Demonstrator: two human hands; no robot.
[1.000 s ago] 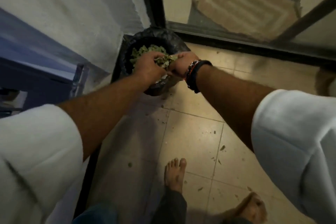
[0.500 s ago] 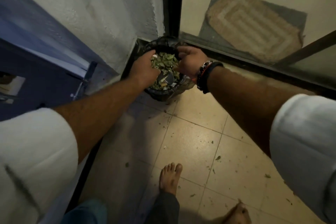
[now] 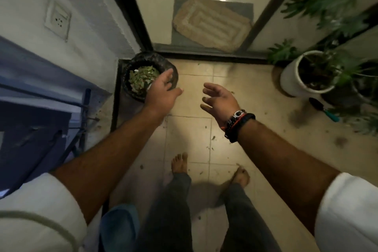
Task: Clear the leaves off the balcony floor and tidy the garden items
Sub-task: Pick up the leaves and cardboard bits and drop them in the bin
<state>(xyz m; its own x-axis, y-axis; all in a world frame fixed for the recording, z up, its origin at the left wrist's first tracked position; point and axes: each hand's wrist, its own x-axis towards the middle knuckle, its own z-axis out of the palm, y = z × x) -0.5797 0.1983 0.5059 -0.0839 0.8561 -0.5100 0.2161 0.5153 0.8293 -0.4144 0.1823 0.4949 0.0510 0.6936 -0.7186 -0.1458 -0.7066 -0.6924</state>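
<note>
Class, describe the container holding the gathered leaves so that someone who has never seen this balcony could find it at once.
Start at the black door frame where it meets the white wall. In that floor corner sits a round bin lined with a black bag, full of green leaves. Unlike the white plant pot in the opposite corner, it is dark and holds loose leaves, no growing plant.

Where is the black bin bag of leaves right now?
In the head view, the black bin bag sits upper left of centre on the floor, in the corner between the white wall and the door frame, partly behind the left hand.
</note>
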